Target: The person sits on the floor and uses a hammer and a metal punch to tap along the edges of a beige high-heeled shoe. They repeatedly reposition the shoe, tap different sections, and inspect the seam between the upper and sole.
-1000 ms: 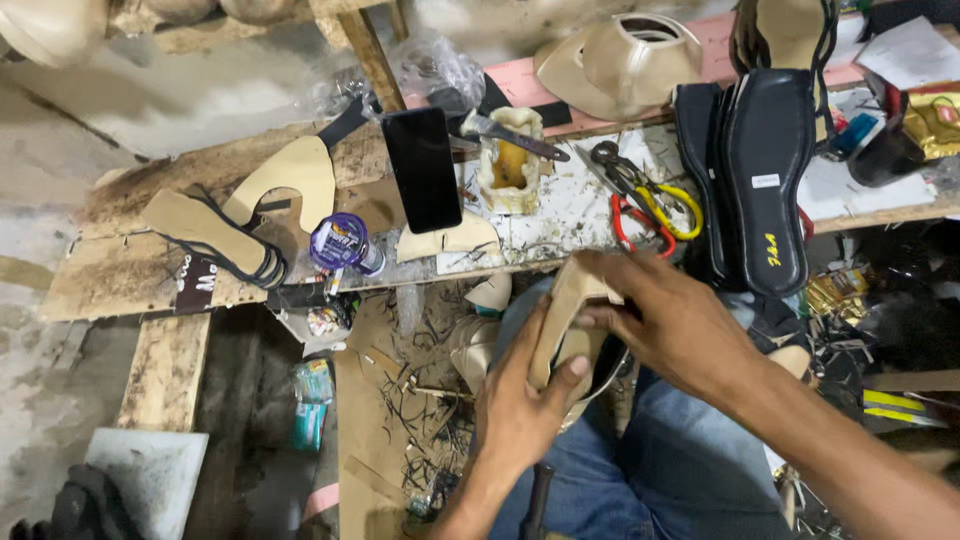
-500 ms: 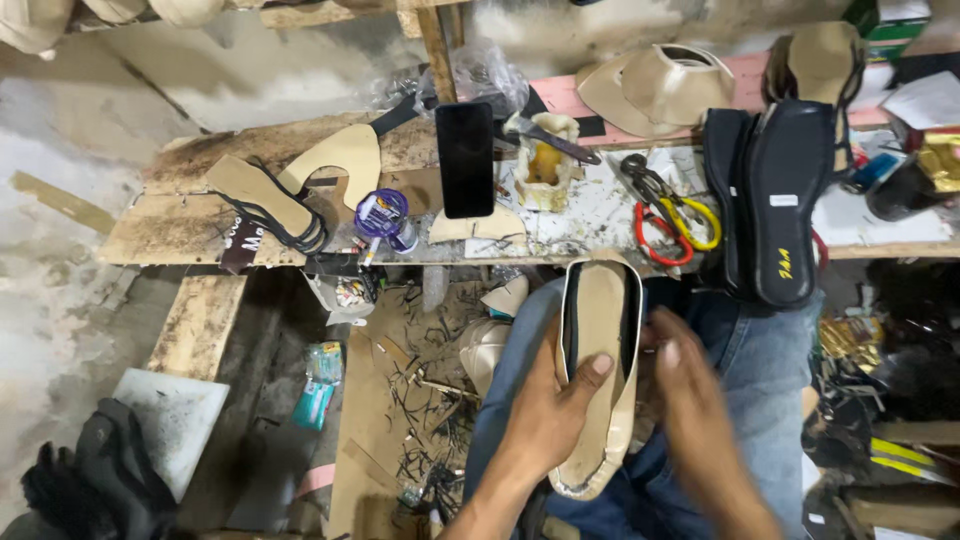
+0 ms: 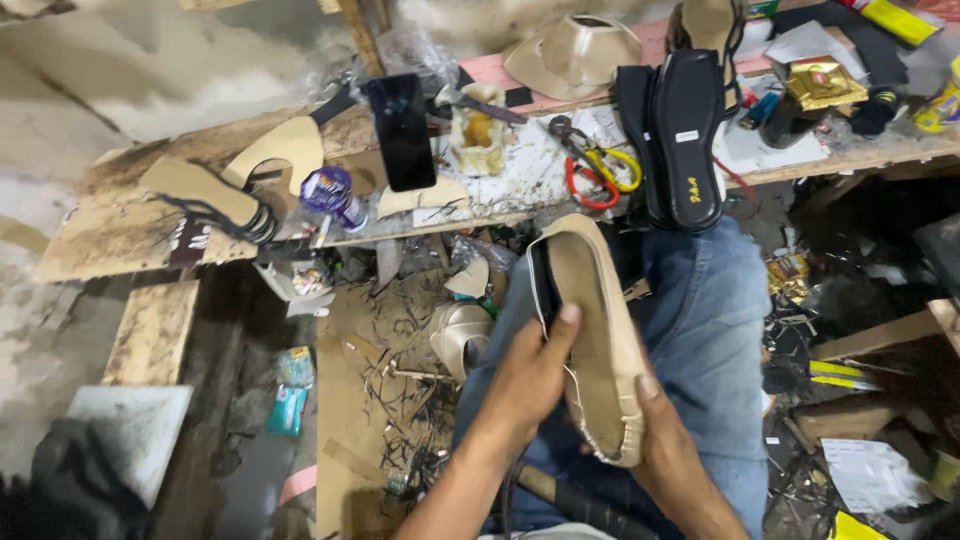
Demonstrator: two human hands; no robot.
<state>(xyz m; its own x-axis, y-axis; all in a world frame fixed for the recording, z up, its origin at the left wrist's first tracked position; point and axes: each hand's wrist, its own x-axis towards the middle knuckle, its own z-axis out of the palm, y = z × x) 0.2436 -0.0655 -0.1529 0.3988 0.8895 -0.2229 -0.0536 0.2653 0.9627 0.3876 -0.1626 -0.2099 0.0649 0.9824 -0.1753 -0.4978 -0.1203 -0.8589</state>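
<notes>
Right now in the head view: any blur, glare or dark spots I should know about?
Head view: the beige shoe sole and both hands, left hand and right hand, are fairly sharp; the bottom-left corner smears into blur; the black phone shows faint sheen; the space under the workbench at right falls into deep shadow; edges bow slightly.

A worn wooden bench (image 3: 120,240) carries a black phone (image 3: 401,130) standing upright, a beige insole cutout (image 3: 283,150) to its left, a strapped sandal (image 3: 205,195) and a small purple tub (image 3: 328,190). Scissors (image 3: 600,170) with red and yellow handles lie beside two black soles (image 3: 680,135). A tan upper (image 3: 572,55) sits behind. Scraps (image 3: 400,370) litter the floor below.
</notes>
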